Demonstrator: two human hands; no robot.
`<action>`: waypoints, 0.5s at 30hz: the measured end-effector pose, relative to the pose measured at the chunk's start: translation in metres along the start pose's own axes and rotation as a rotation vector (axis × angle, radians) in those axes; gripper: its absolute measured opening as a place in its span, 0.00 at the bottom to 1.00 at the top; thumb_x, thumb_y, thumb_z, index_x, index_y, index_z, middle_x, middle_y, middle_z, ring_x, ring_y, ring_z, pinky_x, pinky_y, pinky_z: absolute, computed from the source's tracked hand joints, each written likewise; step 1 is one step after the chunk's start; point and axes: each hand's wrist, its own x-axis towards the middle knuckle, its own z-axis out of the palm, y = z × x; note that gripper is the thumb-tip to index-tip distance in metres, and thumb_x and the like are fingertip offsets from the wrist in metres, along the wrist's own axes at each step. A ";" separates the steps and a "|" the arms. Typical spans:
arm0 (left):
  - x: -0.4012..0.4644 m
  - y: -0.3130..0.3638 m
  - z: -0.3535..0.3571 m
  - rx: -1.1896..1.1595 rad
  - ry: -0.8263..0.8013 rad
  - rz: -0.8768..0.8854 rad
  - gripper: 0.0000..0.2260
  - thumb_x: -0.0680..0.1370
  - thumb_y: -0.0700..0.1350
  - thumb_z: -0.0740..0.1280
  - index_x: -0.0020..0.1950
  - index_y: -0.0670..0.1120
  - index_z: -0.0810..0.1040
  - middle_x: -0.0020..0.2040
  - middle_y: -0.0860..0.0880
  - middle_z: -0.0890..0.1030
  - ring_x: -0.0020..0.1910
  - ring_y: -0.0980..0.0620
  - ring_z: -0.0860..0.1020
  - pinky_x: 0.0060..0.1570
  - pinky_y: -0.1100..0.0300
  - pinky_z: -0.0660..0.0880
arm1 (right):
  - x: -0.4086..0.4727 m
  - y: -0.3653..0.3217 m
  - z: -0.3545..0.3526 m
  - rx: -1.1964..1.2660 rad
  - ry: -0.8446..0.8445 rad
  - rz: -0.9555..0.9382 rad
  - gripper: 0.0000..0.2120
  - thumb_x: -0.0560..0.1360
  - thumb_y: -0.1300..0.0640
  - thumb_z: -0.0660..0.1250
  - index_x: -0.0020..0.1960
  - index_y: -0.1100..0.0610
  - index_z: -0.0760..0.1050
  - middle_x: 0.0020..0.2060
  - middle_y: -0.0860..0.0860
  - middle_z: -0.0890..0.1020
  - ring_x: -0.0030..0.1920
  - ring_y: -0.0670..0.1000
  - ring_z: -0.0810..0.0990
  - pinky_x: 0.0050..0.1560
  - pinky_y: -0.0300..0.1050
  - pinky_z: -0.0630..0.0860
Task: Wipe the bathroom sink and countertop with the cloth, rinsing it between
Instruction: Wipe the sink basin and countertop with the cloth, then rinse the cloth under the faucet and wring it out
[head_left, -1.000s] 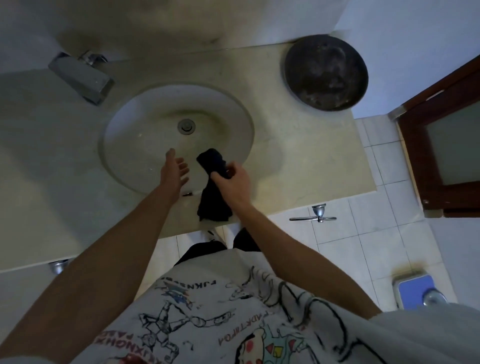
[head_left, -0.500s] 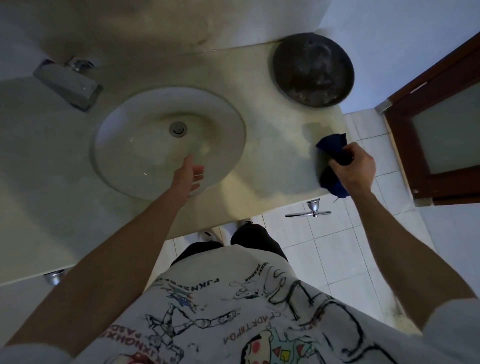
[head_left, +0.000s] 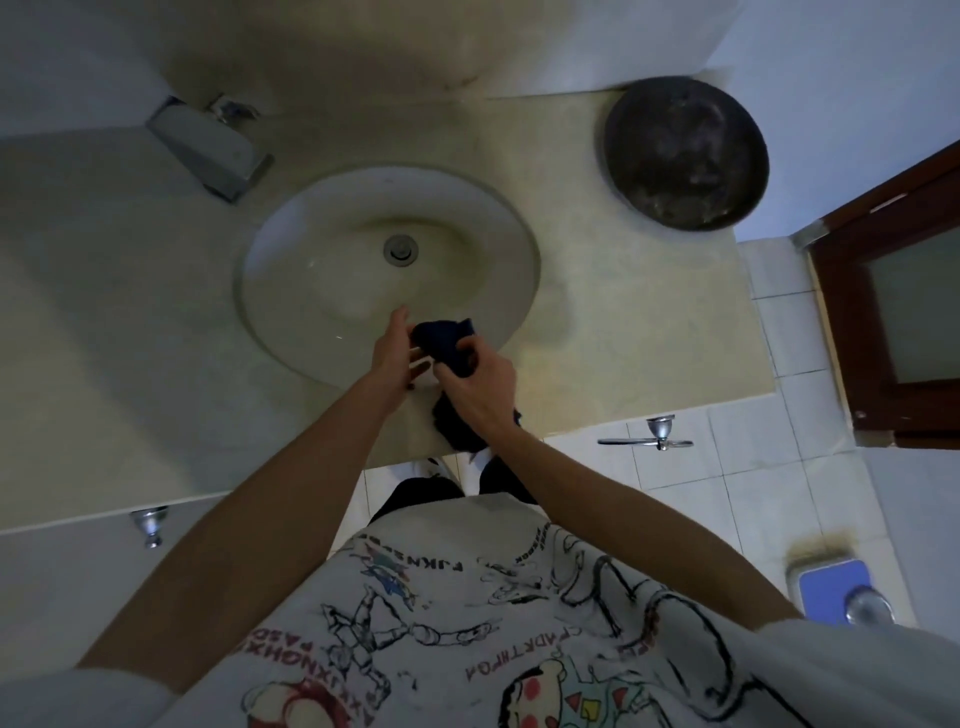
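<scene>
The dark blue cloth (head_left: 442, 339) is bunched over the front rim of the round sink (head_left: 270, 312), and its lower end hangs down past the counter edge. My right hand (head_left: 480, 391) grips the cloth's middle from the right. My left hand (head_left: 390, 356) meets it from the left, thumb up against the cloth's upper end and fingers reaching under it. The beige countertop (head_left: 623, 338) surrounds the basin. The drain (head_left: 400, 249) sits in the basin's centre.
A metal faucet (head_left: 210, 148) juts out at the back left. A dark round bowl (head_left: 685, 151) stands on the counter's back right corner. A brown door (head_left: 893, 317) is at the right, a blue scale (head_left: 831, 590) on the tiled floor, and a valve handle (head_left: 657, 435) below the counter.
My right hand brought the cloth back from the counter's right edge to the sink's front rim. My left hand moved right and closed in on the cloth.
</scene>
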 end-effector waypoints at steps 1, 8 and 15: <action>0.000 0.003 -0.006 -0.036 0.009 0.016 0.26 0.81 0.62 0.58 0.67 0.43 0.76 0.60 0.46 0.81 0.57 0.46 0.80 0.54 0.51 0.78 | 0.006 -0.012 0.005 0.053 -0.059 -0.001 0.12 0.72 0.49 0.73 0.52 0.53 0.79 0.41 0.48 0.83 0.40 0.48 0.81 0.45 0.51 0.81; -0.022 0.058 -0.039 -0.052 -0.072 0.370 0.31 0.77 0.64 0.67 0.73 0.47 0.68 0.64 0.49 0.77 0.57 0.54 0.79 0.62 0.55 0.75 | 0.033 -0.067 0.006 0.177 -0.123 -0.153 0.13 0.79 0.51 0.69 0.62 0.54 0.77 0.44 0.44 0.81 0.43 0.46 0.80 0.44 0.43 0.78; -0.020 0.105 -0.039 0.120 0.056 0.531 0.14 0.71 0.42 0.79 0.53 0.46 0.78 0.46 0.54 0.82 0.45 0.58 0.82 0.47 0.64 0.81 | 0.084 -0.108 0.006 0.204 -0.419 -0.270 0.16 0.78 0.63 0.69 0.65 0.57 0.76 0.55 0.47 0.82 0.51 0.35 0.81 0.51 0.35 0.77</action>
